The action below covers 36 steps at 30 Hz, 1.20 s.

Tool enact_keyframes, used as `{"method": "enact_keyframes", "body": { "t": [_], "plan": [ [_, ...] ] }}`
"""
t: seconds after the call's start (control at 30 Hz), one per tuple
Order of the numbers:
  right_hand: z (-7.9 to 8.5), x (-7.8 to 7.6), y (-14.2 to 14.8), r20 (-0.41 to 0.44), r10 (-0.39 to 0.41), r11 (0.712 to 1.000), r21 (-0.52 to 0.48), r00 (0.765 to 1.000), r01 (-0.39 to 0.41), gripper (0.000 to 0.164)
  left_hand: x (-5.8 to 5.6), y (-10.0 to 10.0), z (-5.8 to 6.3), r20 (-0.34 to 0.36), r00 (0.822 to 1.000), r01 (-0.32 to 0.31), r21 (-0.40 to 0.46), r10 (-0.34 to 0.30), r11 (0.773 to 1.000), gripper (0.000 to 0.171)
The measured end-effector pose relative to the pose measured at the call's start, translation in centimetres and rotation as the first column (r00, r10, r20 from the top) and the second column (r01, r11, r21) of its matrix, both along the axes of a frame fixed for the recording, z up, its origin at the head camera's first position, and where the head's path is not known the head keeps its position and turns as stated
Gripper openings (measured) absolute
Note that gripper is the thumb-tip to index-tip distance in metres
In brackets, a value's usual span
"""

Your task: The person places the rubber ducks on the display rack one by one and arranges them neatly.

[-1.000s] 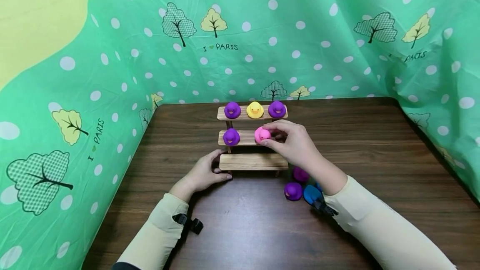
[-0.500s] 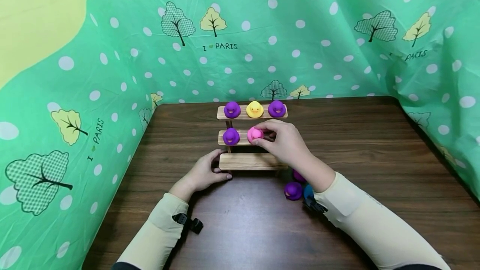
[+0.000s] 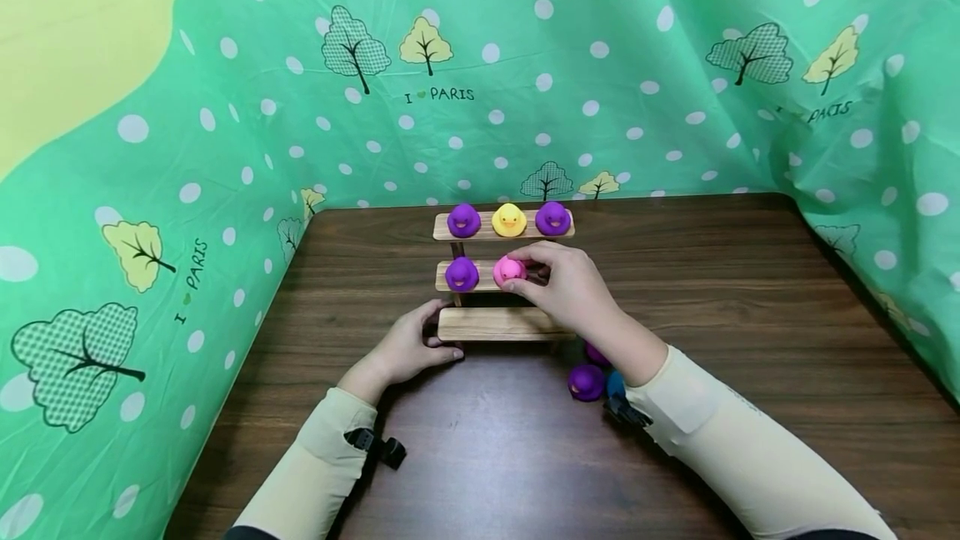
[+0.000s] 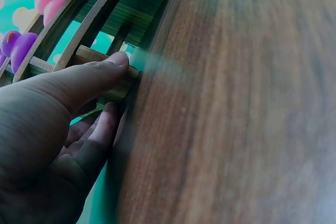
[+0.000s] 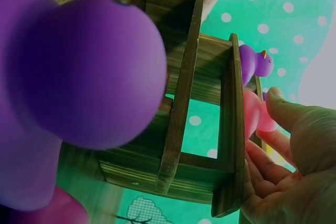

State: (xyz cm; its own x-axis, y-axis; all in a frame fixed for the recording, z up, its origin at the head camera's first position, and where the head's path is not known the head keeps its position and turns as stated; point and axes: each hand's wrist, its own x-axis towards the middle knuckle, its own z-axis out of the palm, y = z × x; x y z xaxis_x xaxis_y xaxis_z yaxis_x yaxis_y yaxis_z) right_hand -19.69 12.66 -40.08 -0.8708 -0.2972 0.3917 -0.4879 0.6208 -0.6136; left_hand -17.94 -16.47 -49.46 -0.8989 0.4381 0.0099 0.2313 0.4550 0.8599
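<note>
A three-step wooden rack point(image 3: 502, 325) stands on the table. My left hand point(image 3: 411, 344) grips its lower left side; the left wrist view shows the thumb and fingers around a wooden bar point(image 4: 93, 56). At the middle of the second step, my right hand point(image 3: 573, 286) pinches a pink rubber duck point(image 3: 509, 272) between thumb and fingers. Left of it on that step sits a purple rubber duck point(image 3: 461, 274). The top step carries a purple duck point(image 3: 464, 221), a yellow duck point(image 3: 509, 220) and another purple duck point(image 3: 552, 219). No duck shows on the lowest step.
On the table right of the rack lie a purple duck point(image 3: 586, 382), a blue object point(image 3: 616, 384) partly behind the right wrist strap, and another purple-toned duck point(image 3: 596, 354) partly hidden by the arm. A green dotted cloth point(image 3: 495, 107) surrounds the brown table point(image 3: 465, 457).
My right hand has moved slightly left with the pink duck, from right of centre to the middle of the second step, then held still. The left hand has stayed put.
</note>
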Motion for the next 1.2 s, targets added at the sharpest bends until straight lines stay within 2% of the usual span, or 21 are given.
{"method": "enact_keyframes", "body": {
  "t": [0.3,0.5,0.73,0.87,1.03,1.2],
  "plan": [
    [0.1,0.2,0.2,0.011,-0.006,1.0,-0.01,1.0,0.006,0.037,0.0,0.0,-0.1,-0.013,1.0,0.005,0.003,-0.005,1.0,0.073],
    [0.3,0.7,0.8,0.009,0.019,0.998,-0.054,1.0,-0.018,0.037,0.0,0.0,-0.1,-0.02,1.0,0.007,0.005,-0.006,1.0,0.073],
    [0.1,1.3,2.4,-0.017,0.039,0.992,-0.121,0.999,-0.041,0.034,0.1,0.0,-0.1,-0.002,1.0,0.004,0.004,-0.004,1.0,0.074],
    [-0.1,1.6,3.7,-0.039,0.031,0.992,-0.117,0.999,-0.035,0.034,0.1,0.0,-0.1,-0.008,1.0,0.005,0.003,-0.004,1.0,0.075],
    [-0.1,1.9,5.6,-0.063,-0.013,0.996,-0.083,0.998,0.008,0.035,0.1,0.0,-0.1,-0.019,1.0,0.004,0.011,-0.004,1.0,0.076],
    [-0.4,2.4,7.6,-0.035,-0.071,0.997,-0.045,0.997,0.07,0.036,0.0,0.1,0.0,-0.008,1.0,0.002,0.014,-0.002,1.0,0.076]
  ]
}}
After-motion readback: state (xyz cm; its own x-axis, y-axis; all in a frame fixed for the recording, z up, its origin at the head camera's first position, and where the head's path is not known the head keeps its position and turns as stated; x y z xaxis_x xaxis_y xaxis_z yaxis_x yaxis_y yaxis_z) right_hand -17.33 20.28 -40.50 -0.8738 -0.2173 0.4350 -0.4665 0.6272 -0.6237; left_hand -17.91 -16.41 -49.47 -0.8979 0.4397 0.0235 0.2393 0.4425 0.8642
